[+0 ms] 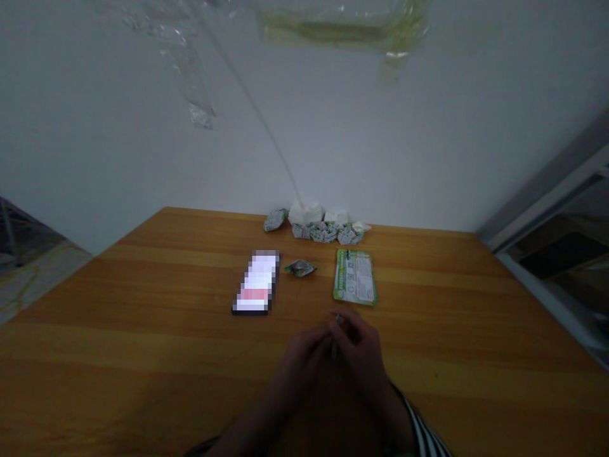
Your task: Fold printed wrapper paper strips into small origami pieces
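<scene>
My left hand (pixel 303 349) and my right hand (pixel 360 348) meet over the near middle of the wooden table, fingers closed and fingertips together. A small item (pixel 337 317) with a pale, shiny tip pokes out of the right hand's pinch; dim light and the fingers hide what it is. Whether the left fingers hold the same piece is unclear, since they are curled and dark. Just beyond the hands lies a flat green-and-white printed packet (pixel 354 278). A small folded packet (pixel 301 268) of similar colours sits left of it.
A lit phone (pixel 257 283), its screen blurred, lies left of the folded packet. Along the wall stand a crumpled packet (pixel 275 219), several bunched printed wrappers (pixel 324 232) and white tissues (pixel 305 213). Yellowed tape (pixel 328 30) clings to the wall (pixel 380 139).
</scene>
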Action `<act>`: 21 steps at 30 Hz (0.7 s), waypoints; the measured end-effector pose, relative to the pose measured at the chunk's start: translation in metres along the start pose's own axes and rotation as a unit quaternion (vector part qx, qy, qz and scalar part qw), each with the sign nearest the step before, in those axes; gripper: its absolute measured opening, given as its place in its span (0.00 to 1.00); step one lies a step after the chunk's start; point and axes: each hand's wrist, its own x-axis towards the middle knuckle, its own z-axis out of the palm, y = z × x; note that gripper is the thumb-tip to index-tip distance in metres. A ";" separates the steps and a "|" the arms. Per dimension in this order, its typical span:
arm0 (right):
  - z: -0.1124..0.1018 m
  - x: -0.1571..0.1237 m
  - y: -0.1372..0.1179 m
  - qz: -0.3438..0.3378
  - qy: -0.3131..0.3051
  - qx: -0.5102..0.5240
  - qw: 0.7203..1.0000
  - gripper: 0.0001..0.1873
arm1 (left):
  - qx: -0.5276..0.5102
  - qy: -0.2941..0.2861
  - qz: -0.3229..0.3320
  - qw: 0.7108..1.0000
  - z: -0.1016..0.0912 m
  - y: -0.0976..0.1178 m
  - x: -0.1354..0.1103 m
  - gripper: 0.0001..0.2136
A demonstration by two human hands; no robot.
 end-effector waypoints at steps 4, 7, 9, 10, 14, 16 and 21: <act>0.000 -0.001 0.000 -0.047 -0.013 -0.025 0.998 0.15 | -0.042 0.010 -0.016 0.999 0.003 -0.010 0.001 0.13; 0.002 -0.002 0.000 -0.110 -0.054 -0.040 0.992 0.15 | -0.068 0.026 -0.020 0.997 0.005 -0.018 0.002 0.14; 0.003 -0.003 0.001 -0.134 -0.073 -0.067 0.986 0.16 | -0.051 0.047 -0.018 0.997 0.005 -0.020 0.002 0.13; 0.004 -0.004 0.001 -0.135 -0.072 -0.087 0.984 0.17 | -0.030 0.061 -0.019 0.997 0.005 -0.020 0.001 0.12; 0.008 -0.009 0.001 -0.119 -0.056 -0.142 0.981 0.21 | 0.048 0.124 -0.042 0.990 0.002 -0.016 0.000 0.10; 0.008 -0.012 0.001 -0.121 -0.054 -0.118 0.984 0.22 | 0.042 0.139 -0.043 0.989 0.001 -0.015 -0.001 0.11; 0.004 -0.010 0.004 -0.113 0.033 0.007 0.993 0.13 | -0.112 0.125 -0.025 0.985 0.001 -0.016 -0.001 0.16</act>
